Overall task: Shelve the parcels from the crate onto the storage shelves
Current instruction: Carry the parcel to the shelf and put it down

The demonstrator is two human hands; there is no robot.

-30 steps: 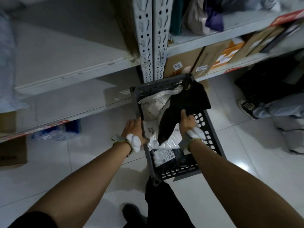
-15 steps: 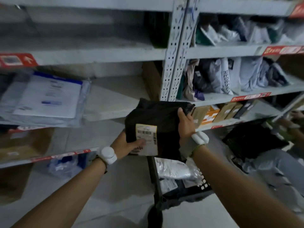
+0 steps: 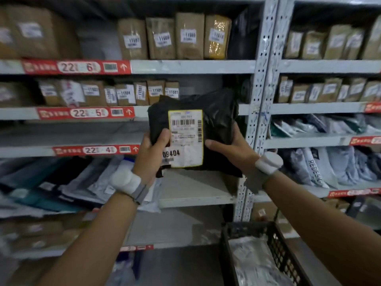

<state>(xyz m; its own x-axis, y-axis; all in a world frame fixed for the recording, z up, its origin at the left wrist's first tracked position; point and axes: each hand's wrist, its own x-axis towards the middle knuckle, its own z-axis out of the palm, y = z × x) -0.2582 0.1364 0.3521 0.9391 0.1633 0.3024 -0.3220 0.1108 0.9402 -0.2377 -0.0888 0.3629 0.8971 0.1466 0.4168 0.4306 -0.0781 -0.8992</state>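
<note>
Hands (image 3: 151, 153) (image 3: 237, 150) raised, gripping black parcel (image 3: 216, 120) upright; thumbs frontward

The light is dim and flat. The white label (image 3: 186, 139) on the black parcel (image 3: 218, 120) is the brightest and sharpest patch, its barcode legible. Blur smears the soft packets (image 3: 41, 188) at the left edge and the cartons (image 3: 31, 32) above. The wide lens bows the shelf upright (image 3: 261, 79) and tilts the shelf edges (image 3: 185, 67). Shadow fills the shelf bays (image 3: 82, 135) and the crate (image 3: 282, 250); one gold parcel (image 3: 217, 36) glints.
</note>
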